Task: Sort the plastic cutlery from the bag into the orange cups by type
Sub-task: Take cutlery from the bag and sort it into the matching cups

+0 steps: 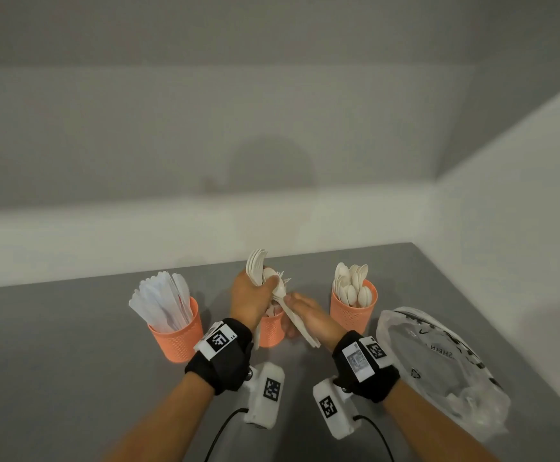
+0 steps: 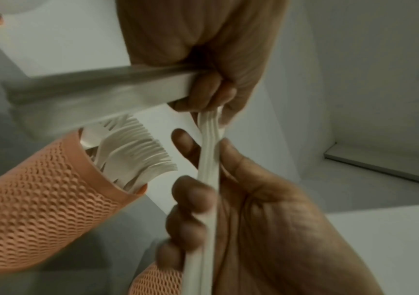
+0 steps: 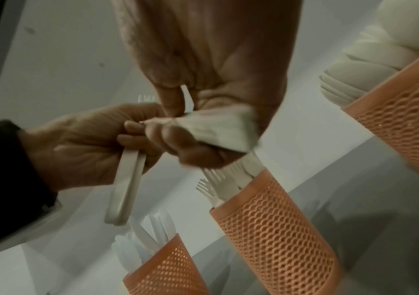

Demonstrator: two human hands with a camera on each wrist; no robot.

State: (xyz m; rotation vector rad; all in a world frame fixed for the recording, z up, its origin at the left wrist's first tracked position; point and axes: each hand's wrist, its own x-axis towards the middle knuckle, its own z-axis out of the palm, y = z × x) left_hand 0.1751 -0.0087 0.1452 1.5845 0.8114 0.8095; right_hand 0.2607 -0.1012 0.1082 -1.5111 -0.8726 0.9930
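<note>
Three orange mesh cups stand in a row on the grey table [image 1: 72,345]. The left cup [image 1: 176,333] holds clear knives, the middle cup [image 1: 271,331] holds forks [image 2: 137,151], and the right cup [image 1: 353,310] holds spoons [image 1: 352,285]. Above the middle cup, my left hand [image 1: 265,285] grips a bundle of white forks [image 1: 255,266] with the tines up. My right hand [image 1: 297,306], touching it, grips a few white spoons [image 1: 282,291] whose handles stick out back past my wrist. The two hands hide most of the middle cup.
A crumpled clear plastic bag [image 1: 438,368] lies on the table's right side, close to the right wall [image 1: 522,211]. A white wall [image 1: 205,161] rises just behind the cups.
</note>
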